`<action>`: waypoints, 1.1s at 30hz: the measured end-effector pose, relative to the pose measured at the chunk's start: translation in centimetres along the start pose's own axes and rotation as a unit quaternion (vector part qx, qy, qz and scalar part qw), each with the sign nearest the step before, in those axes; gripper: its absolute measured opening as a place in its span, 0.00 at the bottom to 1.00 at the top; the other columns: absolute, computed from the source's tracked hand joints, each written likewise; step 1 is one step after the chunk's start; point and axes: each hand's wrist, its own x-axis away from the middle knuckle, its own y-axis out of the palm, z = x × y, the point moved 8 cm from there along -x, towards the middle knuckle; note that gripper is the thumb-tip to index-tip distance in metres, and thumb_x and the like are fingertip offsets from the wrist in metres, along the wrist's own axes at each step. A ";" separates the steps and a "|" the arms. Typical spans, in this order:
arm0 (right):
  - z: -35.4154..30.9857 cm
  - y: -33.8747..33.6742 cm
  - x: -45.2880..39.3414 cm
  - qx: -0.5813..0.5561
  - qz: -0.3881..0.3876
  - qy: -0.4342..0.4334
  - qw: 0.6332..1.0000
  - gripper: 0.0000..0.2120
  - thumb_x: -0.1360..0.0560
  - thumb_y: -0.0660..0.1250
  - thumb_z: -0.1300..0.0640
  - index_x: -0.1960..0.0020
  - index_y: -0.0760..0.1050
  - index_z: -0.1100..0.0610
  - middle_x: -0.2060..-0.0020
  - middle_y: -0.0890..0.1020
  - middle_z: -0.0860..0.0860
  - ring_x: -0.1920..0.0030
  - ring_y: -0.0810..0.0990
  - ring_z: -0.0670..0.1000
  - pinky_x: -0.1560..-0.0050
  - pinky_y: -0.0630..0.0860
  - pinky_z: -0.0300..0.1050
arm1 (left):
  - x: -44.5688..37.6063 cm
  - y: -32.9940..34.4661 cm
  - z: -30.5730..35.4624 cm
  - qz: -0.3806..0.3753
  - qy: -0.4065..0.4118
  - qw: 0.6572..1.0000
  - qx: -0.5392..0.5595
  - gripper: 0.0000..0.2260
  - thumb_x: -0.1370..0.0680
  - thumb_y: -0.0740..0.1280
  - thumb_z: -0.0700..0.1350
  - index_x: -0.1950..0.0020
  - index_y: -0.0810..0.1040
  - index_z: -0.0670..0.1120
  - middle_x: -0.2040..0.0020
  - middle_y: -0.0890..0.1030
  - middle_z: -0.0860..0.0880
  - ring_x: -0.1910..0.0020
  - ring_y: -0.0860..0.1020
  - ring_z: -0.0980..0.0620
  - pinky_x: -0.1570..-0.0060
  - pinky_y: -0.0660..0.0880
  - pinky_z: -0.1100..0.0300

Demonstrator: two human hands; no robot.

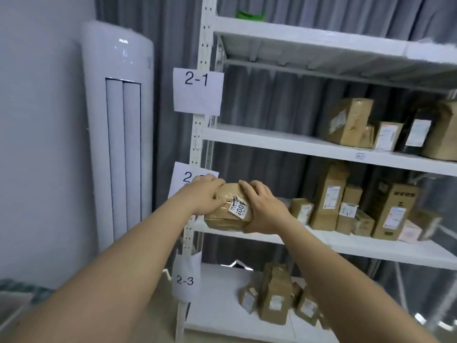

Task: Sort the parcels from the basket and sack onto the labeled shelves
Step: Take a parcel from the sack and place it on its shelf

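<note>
I hold a brown paper-wrapped parcel (228, 215) with a white label in both hands, at the left end of the second shelf board (371, 248). My left hand (205, 198) grips its left top side. Its right side and underside sit in the grip of my right hand (263, 209). The parcel hangs at the shelf's front edge; whether it rests on the board I cannot tell. Paper signs on the left post read 2-1 (197, 91) and 2-3 (186, 280); my left hand half hides the middle sign (185, 178).
Cardboard boxes stand on the right of the 2-1 shelf (351, 125), the middle shelf (331, 199) and the 2-3 shelf (277, 300). A tall white air conditioner (118, 132) stands left of the rack. Grey curtains hang behind. Something green (249, 14) lies on the top shelf.
</note>
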 end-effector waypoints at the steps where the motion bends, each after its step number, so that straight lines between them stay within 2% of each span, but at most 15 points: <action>1: 2.1 -1.6 -0.1 0.000 0.010 0.012 1.000 0.57 0.37 0.78 0.42 0.22 0.45 0.51 0.29 0.58 0.51 0.29 0.60 0.54 0.37 0.73 0.51 | -1.2 -1.1 1.7 0.016 0.010 1.000 0.005 0.26 0.21 0.61 0.55 0.24 0.61 0.52 0.25 0.62 0.51 0.28 0.62 0.46 0.32 0.66 0.47; 5: 9.6 -7.3 0.2 0.010 0.068 0.034 0.997 0.57 0.38 0.77 0.42 0.22 0.44 0.51 0.30 0.58 0.51 0.30 0.61 0.53 0.39 0.74 0.50 | -5.9 -4.7 8.7 0.082 0.030 0.995 0.040 0.29 0.21 0.62 0.55 0.22 0.56 0.52 0.22 0.53 0.51 0.25 0.57 0.45 0.29 0.61 0.49; 9: 15.8 -11.3 0.5 0.036 0.111 0.033 0.993 0.56 0.37 0.77 0.42 0.22 0.46 0.52 0.30 0.59 0.51 0.32 0.63 0.54 0.41 0.74 0.49 | -10.3 -6.3 15.3 0.130 0.047 0.986 0.098 0.31 0.22 0.63 0.55 0.22 0.54 0.53 0.22 0.51 0.52 0.24 0.55 0.47 0.29 0.60 0.49; 14: 23.4 -14.7 0.2 0.061 0.136 0.042 0.988 0.57 0.36 0.79 0.44 0.21 0.43 0.51 0.27 0.56 0.52 0.30 0.61 0.55 0.35 0.71 0.51 | -15.9 -6.1 21.4 0.155 0.049 0.972 0.168 0.34 0.21 0.63 0.54 0.21 0.49 0.52 0.23 0.49 0.54 0.25 0.54 0.47 0.29 0.60 0.49; 16: 26.6 -15.8 -0.3 0.068 0.154 0.057 0.984 0.58 0.36 0.79 0.45 0.21 0.42 0.51 0.27 0.56 0.52 0.30 0.62 0.56 0.33 0.70 0.52 | -18.5 -6.1 22.9 0.163 0.053 0.968 0.185 0.34 0.21 0.63 0.55 0.21 0.49 0.52 0.24 0.50 0.54 0.26 0.54 0.47 0.30 0.60 0.50; 23: 36.3 -18.5 -3.5 0.100 0.243 0.087 0.961 0.57 0.36 0.79 0.47 0.21 0.43 0.51 0.27 0.55 0.53 0.31 0.63 0.57 0.40 0.74 0.52 | -28.0 -6.9 27.1 0.217 0.090 0.956 0.177 0.35 0.21 0.63 0.56 0.21 0.47 0.52 0.24 0.51 0.52 0.26 0.56 0.46 0.32 0.61 0.49; 29: 43.7 -16.8 -7.6 0.127 0.229 0.109 0.959 0.57 0.35 0.78 0.46 0.21 0.43 0.50 0.26 0.54 0.52 0.30 0.62 0.56 0.41 0.72 0.50 | -37.4 -6.0 27.0 0.197 0.109 0.954 0.200 0.34 0.20 0.61 0.57 0.21 0.45 0.53 0.22 0.50 0.48 0.24 0.54 0.42 0.30 0.58 0.45; 33: 48.5 -14.2 -9.0 0.103 0.240 0.115 0.958 0.56 0.35 0.78 0.47 0.21 0.44 0.51 0.26 0.54 0.52 0.30 0.63 0.56 0.41 0.74 0.49 | -42.9 -3.1 28.3 0.189 0.127 0.945 0.234 0.32 0.20 0.58 0.59 0.21 0.46 0.55 0.23 0.51 0.50 0.25 0.56 0.44 0.30 0.59 0.46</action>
